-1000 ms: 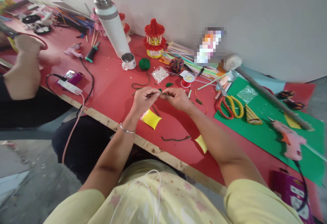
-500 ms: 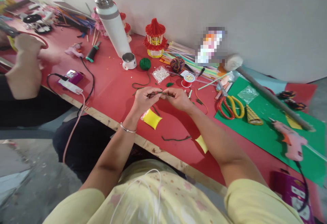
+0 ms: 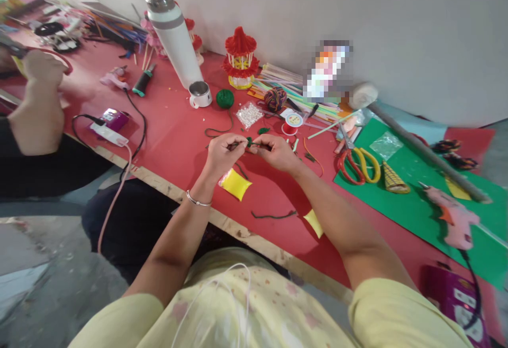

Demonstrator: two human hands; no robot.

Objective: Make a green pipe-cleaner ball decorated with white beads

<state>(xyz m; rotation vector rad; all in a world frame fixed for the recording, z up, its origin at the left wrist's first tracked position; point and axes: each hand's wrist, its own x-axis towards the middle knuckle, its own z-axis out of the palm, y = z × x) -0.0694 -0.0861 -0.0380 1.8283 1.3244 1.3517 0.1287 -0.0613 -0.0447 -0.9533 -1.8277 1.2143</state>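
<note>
Above the red tabletop (image 3: 159,142), my left hand (image 3: 226,152) pinches a dark green yarn piece (image 3: 250,142). Facing it, my right hand (image 3: 278,152) grips the other side of the same piece, fingertips nearly touching. A small green tuft shows between the fingertips. Below my left hand lies a yellow packet (image 3: 237,184), and a loose dark strand (image 3: 273,216) rests nearer the table edge. Just beyond my hands are a bag of white beads (image 3: 250,115), a green yarn ball (image 3: 225,99) and a red thread spool (image 3: 293,122).
A white bottle (image 3: 174,36) and metal cup (image 3: 200,94) stand behind. Red and yellow scissors (image 3: 359,165) and a pink glue gun (image 3: 454,218) lie right, by a stick (image 3: 428,152). Another person's hand (image 3: 43,67) is at left, near a purple box (image 3: 111,120).
A green tuft now shows between my fingertips, where only a thin dark strand was visible before. My hands have shifted only slightly.
</note>
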